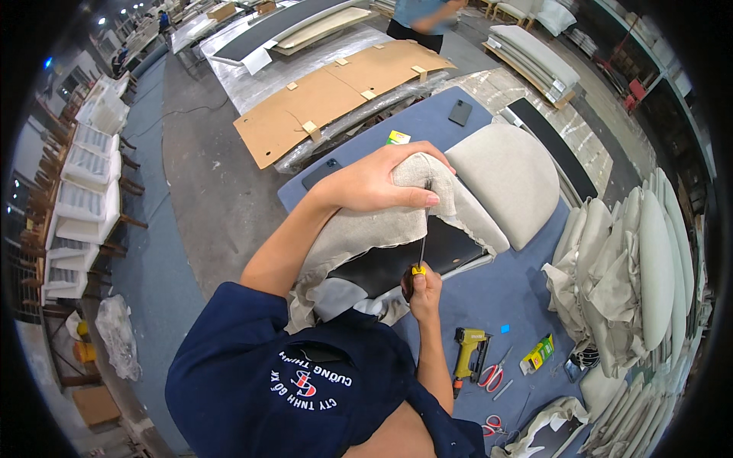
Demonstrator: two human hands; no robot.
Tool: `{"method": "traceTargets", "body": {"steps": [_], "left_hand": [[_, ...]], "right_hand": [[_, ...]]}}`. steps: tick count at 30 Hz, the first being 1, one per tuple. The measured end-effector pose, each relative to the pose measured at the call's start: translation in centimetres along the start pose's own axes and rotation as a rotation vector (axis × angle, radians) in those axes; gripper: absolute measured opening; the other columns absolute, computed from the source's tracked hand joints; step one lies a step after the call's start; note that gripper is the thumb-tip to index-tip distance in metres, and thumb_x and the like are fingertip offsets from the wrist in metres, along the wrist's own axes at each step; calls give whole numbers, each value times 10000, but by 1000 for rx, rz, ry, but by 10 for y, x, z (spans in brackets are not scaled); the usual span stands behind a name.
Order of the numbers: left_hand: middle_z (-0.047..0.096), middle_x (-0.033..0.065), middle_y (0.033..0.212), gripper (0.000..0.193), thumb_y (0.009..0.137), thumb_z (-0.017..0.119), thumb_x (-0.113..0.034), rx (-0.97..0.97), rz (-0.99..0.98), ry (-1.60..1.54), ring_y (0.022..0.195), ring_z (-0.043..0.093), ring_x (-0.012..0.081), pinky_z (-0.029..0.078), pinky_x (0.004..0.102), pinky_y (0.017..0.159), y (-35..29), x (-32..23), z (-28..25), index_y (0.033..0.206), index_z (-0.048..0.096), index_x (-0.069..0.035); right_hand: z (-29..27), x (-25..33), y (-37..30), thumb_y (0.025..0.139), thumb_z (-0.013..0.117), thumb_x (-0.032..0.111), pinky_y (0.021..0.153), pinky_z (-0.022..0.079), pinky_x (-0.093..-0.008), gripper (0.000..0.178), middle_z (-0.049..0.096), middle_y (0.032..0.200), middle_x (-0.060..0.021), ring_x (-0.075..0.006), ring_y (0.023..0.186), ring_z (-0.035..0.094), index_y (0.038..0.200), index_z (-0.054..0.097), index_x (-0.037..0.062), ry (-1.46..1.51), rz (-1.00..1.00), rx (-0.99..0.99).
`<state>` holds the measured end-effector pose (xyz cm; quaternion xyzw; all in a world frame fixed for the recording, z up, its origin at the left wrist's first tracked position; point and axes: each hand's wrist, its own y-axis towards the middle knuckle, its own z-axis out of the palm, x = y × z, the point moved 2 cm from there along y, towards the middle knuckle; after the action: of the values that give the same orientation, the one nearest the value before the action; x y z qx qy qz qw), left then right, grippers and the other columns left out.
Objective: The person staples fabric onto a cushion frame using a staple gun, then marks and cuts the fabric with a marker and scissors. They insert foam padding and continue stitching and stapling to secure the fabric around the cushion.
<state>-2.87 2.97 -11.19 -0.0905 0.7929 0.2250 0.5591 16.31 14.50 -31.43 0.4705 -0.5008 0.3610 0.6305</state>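
- The workshop floor (183,114) is grey and runs back past other worktables.
- Pale chairs (84,187) stand in a row along the left.
- A blue-covered table (462,309) lies in front of the person.
- Behind it, a brown board (343,91) with small wooden blocks rests on another table.
- Grey padded pieces (658,267) are piled at the table's right.
- The cushion (336,237), beige cloth around a dark underside, is held up over the blue table, close to the person's chest.
- A rounded beige panel (508,179) lies just beyond it on the right.
- The left hand (378,179) clasps the cushion's top corner, thumb on the near side.
- The right hand (426,294) is closed around a screwdriver (413,279), its shaft pointing up to the fold there; I cannot tell whether the tip is in the cloth.
- A yellow-green staple gun (469,353) lies to the right, beside red-handled scissors (492,378).
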Motion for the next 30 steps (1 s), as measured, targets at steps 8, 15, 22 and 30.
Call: {"method": "traceTargets", "body": {"steps": [8,15,22,30], "left_hand": [[671,98,1238,508,899,768,-296,-11,2,-1,1161,620,200,465,344,1035,3,1,4,1309,625,-33],[694,85,1157,488,909,778,-336,-17,28,14,1090,644,177,493,326,970,7,4,5,1270,629,-43],[660,98,1307,511,875,763,-283,13,4,8,1215,581,198,416,356,1100,8,16,-11,1296,636,-25],[660,126,1364,582,842,754,-286,21,-49,-35,1255,576,212,369,369,1161,8,27,-20,1332,590,-18]], "right_hand": [[-3,7,-9,1058,514,544,458,370,-266,594,509,569,-14,-93,480,474,761,525,30,149,131,58],[-14,18,-5,1022,622,439,486,410,-333,463,552,606,-69,-201,507,546,829,577,21,-212,31,-87],[-18,61,-27,969,708,270,736,518,-432,373,633,959,-204,-319,723,656,1191,588,-5,-404,74,-28],[6,55,-39,1058,556,442,585,505,-294,433,580,751,-101,-169,534,589,1135,560,17,550,284,243]]}}
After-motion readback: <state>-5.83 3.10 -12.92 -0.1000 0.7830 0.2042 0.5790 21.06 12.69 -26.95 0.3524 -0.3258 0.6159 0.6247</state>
